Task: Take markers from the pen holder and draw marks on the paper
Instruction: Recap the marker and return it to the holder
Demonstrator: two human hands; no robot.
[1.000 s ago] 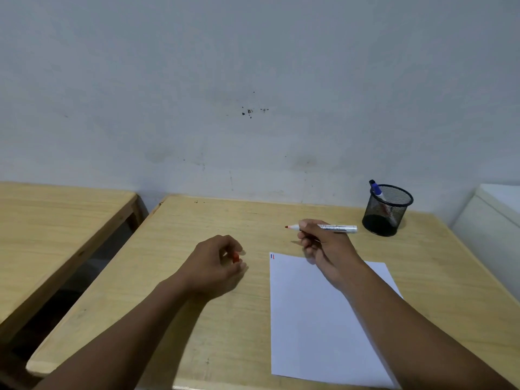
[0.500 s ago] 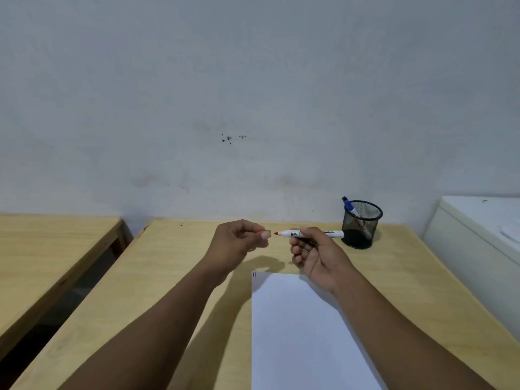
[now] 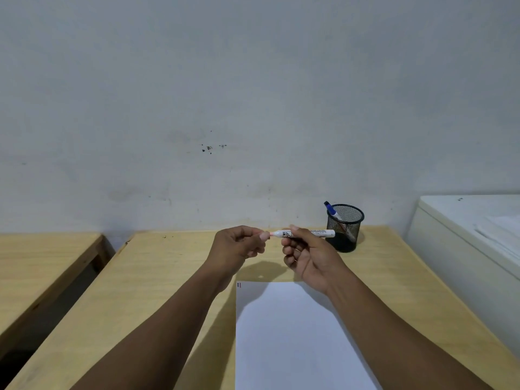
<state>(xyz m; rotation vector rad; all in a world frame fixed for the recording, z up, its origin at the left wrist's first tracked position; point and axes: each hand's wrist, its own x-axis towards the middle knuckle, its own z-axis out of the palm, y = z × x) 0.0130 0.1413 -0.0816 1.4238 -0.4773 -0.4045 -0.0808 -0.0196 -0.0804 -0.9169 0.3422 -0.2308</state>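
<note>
My right hand (image 3: 305,256) grips a white marker (image 3: 318,233) held level above the table, its red tip pointing left. My left hand (image 3: 237,247) is closed around the red cap, which is almost hidden in the fingers, and it meets the marker's tip. Below my hands lies a white sheet of paper (image 3: 289,339) with two short marks, one blue and one red, in its top left corner. A black mesh pen holder (image 3: 345,228) stands at the back right of the table with a blue-capped marker (image 3: 332,211) leaning in it.
The wooden table (image 3: 157,291) backs onto a grey wall. A second wooden table (image 3: 42,263) stands to the left across a dark gap. A white cabinet-like surface (image 3: 472,235) borders the table on the right.
My left hand lifted off the table with the red cap and came to the marker's tip. The right hand rose with the marker. The camera tilted upward.
</note>
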